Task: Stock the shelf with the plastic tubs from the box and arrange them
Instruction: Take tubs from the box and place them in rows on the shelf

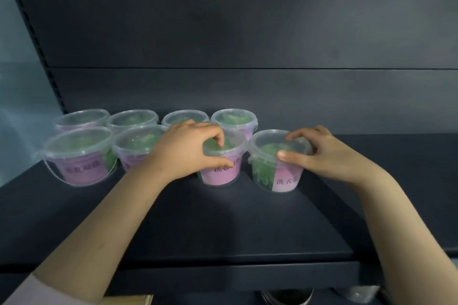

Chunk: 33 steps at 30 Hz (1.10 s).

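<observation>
Several clear plastic tubs with pink labels and green contents stand in two rows on the dark shelf (223, 225). My left hand (188, 151) grips the lid rim of the third front-row tub (220, 171), fingers on top and thumb on its front. My right hand (322, 153) holds the rightmost front tub (277, 171), thumb on its front wall and fingers curled over the far rim. That tub's label faces right of front. Other front tubs (79, 156) (136, 146) stand to the left; the back row (234, 119) stands behind.
The shelf's back panel (247, 96) rises just behind the back row. A slotted upright (47, 67) bounds the left side. The shelf surface stretches bare to the right of the tubs. Below the front edge, a cardboard corner (133, 299) and more tubs (287, 297) show.
</observation>
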Each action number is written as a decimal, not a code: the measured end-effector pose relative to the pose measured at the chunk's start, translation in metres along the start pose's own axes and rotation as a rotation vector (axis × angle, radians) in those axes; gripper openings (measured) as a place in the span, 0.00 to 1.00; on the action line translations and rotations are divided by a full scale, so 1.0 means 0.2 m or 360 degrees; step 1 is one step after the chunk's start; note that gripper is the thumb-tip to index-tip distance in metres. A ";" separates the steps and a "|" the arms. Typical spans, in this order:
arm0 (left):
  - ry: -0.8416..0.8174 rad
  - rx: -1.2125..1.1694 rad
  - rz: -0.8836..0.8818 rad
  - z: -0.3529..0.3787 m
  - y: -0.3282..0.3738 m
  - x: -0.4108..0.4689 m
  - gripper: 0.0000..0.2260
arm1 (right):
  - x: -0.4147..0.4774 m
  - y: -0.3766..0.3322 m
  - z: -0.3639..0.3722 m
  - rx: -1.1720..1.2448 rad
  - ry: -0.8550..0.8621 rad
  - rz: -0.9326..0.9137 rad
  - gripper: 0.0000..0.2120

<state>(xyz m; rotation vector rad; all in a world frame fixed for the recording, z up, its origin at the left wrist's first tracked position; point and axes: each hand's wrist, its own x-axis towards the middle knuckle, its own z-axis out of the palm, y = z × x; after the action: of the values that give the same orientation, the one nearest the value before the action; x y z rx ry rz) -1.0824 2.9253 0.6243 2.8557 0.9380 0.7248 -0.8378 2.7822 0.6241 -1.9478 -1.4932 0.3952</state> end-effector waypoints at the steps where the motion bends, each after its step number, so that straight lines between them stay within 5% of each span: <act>1: -0.0021 -0.0048 0.0028 0.00 -0.02 0.01 0.20 | 0.01 -0.01 0.01 -0.0065 0.0036 0.0042 0.30; 15: 0.0446 -0.0109 0.0306 0.15 -0.10 -0.02 0.16 | 0.18 0.02 0.10 0.0034 0.0322 0.0017 0.23; 22: 0.0452 -0.0110 0.0279 0.16 -0.11 -0.04 0.15 | 0.19 0.07 0.13 0.0087 0.0339 -0.0059 0.23; 28: 0.0451 -0.0107 0.0308 0.17 -0.11 -0.05 0.14 | 0.16 0.07 0.16 -0.0106 0.0475 -0.0475 0.13; 33: 0.0417 -0.0147 0.0291 0.17 -0.11 -0.06 0.14 | 0.15 0.08 0.15 -0.0143 0.0398 -0.0466 0.07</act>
<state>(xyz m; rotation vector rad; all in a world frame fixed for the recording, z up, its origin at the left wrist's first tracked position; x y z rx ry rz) -1.0876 2.9388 0.5855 2.8373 0.6492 1.1508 -0.8331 2.8171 0.5959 -1.7343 -1.6179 -0.0430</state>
